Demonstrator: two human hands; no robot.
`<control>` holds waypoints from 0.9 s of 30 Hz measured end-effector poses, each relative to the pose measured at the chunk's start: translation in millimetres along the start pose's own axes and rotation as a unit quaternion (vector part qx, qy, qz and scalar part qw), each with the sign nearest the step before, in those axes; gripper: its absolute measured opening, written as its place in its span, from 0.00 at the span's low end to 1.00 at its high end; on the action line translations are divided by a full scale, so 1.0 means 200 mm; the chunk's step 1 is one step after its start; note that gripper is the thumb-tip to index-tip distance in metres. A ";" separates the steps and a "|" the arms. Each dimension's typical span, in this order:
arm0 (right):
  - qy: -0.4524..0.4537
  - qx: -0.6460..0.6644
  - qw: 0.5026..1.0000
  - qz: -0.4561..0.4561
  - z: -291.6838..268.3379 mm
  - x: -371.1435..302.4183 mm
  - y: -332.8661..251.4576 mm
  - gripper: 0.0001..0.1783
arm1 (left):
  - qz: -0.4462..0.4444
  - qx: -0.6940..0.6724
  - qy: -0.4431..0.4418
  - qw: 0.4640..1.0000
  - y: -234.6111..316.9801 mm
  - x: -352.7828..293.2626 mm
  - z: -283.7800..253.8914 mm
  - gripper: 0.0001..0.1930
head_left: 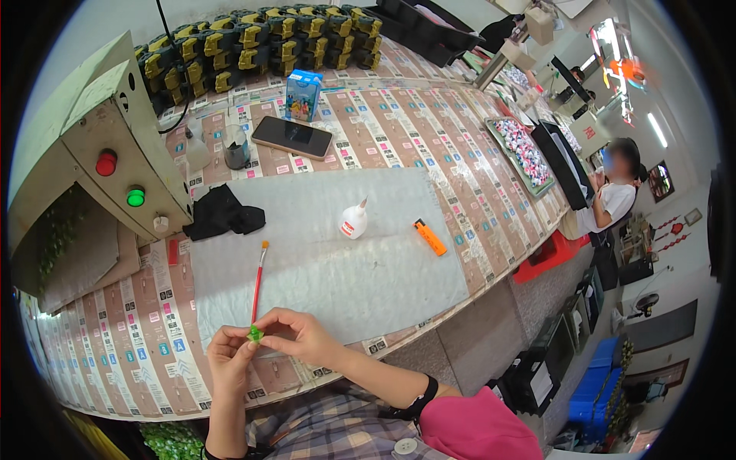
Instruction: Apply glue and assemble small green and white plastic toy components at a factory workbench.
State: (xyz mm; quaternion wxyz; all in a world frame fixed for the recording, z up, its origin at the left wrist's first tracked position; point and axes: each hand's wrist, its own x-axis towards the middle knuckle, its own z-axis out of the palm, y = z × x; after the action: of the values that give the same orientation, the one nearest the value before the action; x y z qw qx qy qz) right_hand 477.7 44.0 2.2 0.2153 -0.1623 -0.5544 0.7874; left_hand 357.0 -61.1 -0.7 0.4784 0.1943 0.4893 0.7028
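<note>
Between the fingertips of both hands is a small bright green piece [255, 334], too small to name more exactly. My left hand [230, 354] pinches it from the left and below. My right hand [297, 337] grips it from the right with thumb and finger. Just beyond them a red-handled brush [259, 282] lies on the pale sheet [330, 284], bristles pointing away. A small white squeeze bottle [353, 221] with a pointed tip stands mid-sheet. To its right lies an orange lighter-like object [430, 238]. A crumpled black cloth [224, 212] rests at the sheet's far left corner.
At left stands a beige machine [100, 146] with red and green buttons. Behind the sheet are a phone [292, 137], a blue box [303, 96] and a clear bottle [196, 147]. Yellow-black parts [261, 42] are stacked at the back. A person [609, 192] sits at right.
</note>
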 end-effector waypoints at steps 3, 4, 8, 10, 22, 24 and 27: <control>0.004 -0.007 1.000 0.004 0.00 -0.01 -0.01 0.08 | -0.001 -0.004 -0.004 1.000 0.00 0.00 0.00 0.10; 0.004 -0.009 1.000 0.003 0.00 -0.01 -0.01 0.08 | 0.000 -0.005 -0.006 1.000 0.00 0.00 0.00 0.10; 0.003 -0.005 1.000 0.006 0.01 -0.01 -0.02 0.08 | -0.003 -0.007 -0.002 1.000 0.00 -0.01 0.00 0.10; 0.002 -0.009 1.000 0.007 0.01 -0.01 -0.02 0.09 | -0.002 -0.007 -0.002 1.000 0.00 -0.01 0.00 0.10; 0.000 0.005 1.000 -0.018 0.01 -0.01 0.01 0.09 | -0.007 -0.010 -0.005 1.000 0.00 -0.01 0.00 0.09; 0.008 0.008 1.000 -0.012 0.01 -0.01 0.00 0.10 | -0.005 -0.007 -0.007 1.000 0.00 -0.01 0.01 0.09; 0.006 -0.012 1.000 -0.016 0.00 -0.02 0.01 0.10 | -0.006 -0.003 -0.009 1.000 0.00 -0.01 0.01 0.09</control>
State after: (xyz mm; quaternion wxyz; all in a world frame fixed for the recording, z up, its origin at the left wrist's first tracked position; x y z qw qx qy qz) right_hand 480.3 41.1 0.6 0.2290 -0.1610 -0.5650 0.7761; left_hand 359.3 -62.4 0.4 0.4877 0.1957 0.4844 0.6994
